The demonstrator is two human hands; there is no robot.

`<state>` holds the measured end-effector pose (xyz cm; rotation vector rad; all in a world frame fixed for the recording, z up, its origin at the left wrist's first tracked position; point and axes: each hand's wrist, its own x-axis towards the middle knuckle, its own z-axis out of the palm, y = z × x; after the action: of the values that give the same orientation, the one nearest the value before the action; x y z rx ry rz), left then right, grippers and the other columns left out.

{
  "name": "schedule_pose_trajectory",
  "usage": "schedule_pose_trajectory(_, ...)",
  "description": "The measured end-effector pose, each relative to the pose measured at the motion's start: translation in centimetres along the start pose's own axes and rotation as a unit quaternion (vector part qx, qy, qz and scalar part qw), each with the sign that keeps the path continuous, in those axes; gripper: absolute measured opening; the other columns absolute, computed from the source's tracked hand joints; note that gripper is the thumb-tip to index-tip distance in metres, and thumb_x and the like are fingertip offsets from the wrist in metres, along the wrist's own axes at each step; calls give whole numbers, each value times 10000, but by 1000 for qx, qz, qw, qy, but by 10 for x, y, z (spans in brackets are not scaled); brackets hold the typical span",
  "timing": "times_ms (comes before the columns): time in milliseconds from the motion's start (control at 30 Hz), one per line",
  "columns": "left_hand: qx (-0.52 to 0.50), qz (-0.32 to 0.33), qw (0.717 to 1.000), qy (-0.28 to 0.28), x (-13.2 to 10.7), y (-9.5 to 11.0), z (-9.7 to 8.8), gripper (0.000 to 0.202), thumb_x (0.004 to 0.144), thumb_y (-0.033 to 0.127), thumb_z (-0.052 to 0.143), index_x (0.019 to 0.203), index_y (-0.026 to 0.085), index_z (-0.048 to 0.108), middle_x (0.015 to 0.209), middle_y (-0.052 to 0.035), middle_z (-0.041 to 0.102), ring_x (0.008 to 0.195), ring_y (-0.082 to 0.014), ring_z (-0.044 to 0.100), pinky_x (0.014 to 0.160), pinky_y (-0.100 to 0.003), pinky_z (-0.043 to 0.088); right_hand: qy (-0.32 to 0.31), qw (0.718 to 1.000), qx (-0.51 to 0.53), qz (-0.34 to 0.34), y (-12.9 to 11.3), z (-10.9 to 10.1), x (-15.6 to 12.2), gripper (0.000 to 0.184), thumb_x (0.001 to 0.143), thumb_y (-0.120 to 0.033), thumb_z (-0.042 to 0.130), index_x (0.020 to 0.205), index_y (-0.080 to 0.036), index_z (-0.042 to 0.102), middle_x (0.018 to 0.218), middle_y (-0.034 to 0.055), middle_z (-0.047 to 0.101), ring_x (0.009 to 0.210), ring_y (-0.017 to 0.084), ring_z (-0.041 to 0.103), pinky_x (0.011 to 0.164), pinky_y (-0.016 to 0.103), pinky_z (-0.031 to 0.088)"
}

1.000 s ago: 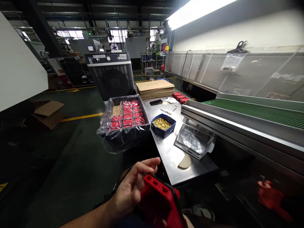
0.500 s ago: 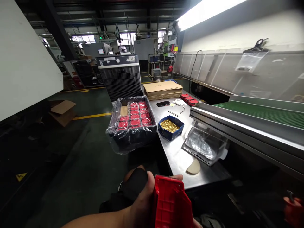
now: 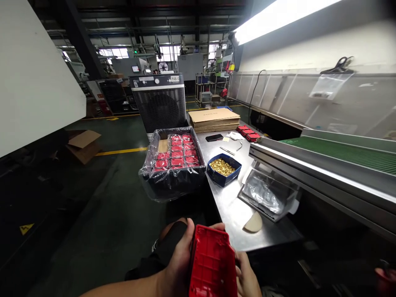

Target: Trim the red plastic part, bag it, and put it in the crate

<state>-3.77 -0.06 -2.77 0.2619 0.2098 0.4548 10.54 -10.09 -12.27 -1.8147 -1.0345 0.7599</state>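
Note:
A red plastic housing (image 3: 213, 264), open side up with ribs inside, is held low in front of me. My left hand (image 3: 181, 262) is closed round its left edge, the thumb up along the side and fingertips showing past the far end. On the right edge, my right hand (image 3: 246, 274) has its fingers curled against the housing. Beyond it on the metal table (image 3: 229, 206) stands a blue bin (image 3: 224, 170) of small brass-coloured parts. Left of that bin, a black crate (image 3: 173, 181) lined with clear plastic holds rows of bagged red parts (image 3: 177, 154).
Right of the bin lies a clear tray with plastic bags (image 3: 266, 196), near a beige half-round pad (image 3: 253, 222). A conveyor (image 3: 324, 165) with a green belt runs along the right. Stacked cardboard (image 3: 213, 119), a phone (image 3: 214, 137) and red parts (image 3: 248, 133) sit farther back.
The red housing has shifted slightly left, with more of its inside showing. My right hand, mostly hidden before, now shows at its right edge. The view has tilted slightly.

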Motion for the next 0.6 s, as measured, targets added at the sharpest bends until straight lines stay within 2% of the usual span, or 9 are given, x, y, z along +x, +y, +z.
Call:
schedule_pose_trajectory(67,-15,4,1000,-10,1,1,-5,832,885,817,319,1403,201,533,1126,-171,717,1000,-354,702,936,-549,464,17,996,-83,-28,0,-5,29,418,966,-570,413,887,-221,630,835,38,665,738,204,616,702,332,489)
schedule_pose_trajectory(133,-9,-1,1000,-22,2,3,-6,815,885,812,339,1404,214,533,1128,-164,716,989,-353,707,935,-551,467,36,987,-148,-50,1,-9,63,380,969,-507,444,983,-217,690,988,77,667,901,249,599,819,380,460)
schedule_pose_trajectory(200,18,-8,999,-30,0,7,-3,792,903,794,328,1379,206,561,1098,-166,724,943,-344,726,892,-510,490,58,970,-226,-72,3,-13,94,365,959,-466,487,1059,-216,734,1033,103,664,998,309,539,882,443,400)
schedule_pose_trajectory(300,50,9,998,-35,-4,11,6,811,899,803,311,1358,193,586,1080,-176,731,932,-357,737,848,-475,501,73,939,-323,-97,11,-15,130,300,934,-417,557,1014,-231,779,1020,112,689,999,344,508,853,477,344)
schedule_pose_trajectory(433,55,56,997,-19,-11,14,21,776,884,793,388,1312,195,636,1060,-166,743,939,-345,733,856,-441,493,85,903,-404,-119,20,-11,155,262,923,-416,601,1022,-251,779,1016,99,725,981,337,566,862,482,322)
schedule_pose_trajectory(533,42,84,996,5,-18,13,31,765,906,773,361,1309,186,644,1055,-171,744,911,-328,731,825,-443,513,98,880,-445,-130,25,-6,160,320,942,-446,570,1092,-224,745,1027,107,730,996,333,596,911,496,309)
schedule_pose_trajectory(600,24,102,995,-1,-22,12,35,801,912,783,303,1334,182,621,1089,-179,732,924,-330,726,822,-474,529,104,865,-470,-141,27,-3,158,341,962,-443,529,1103,-202,725,1023,111,721,1003,322,604,948,498,297)
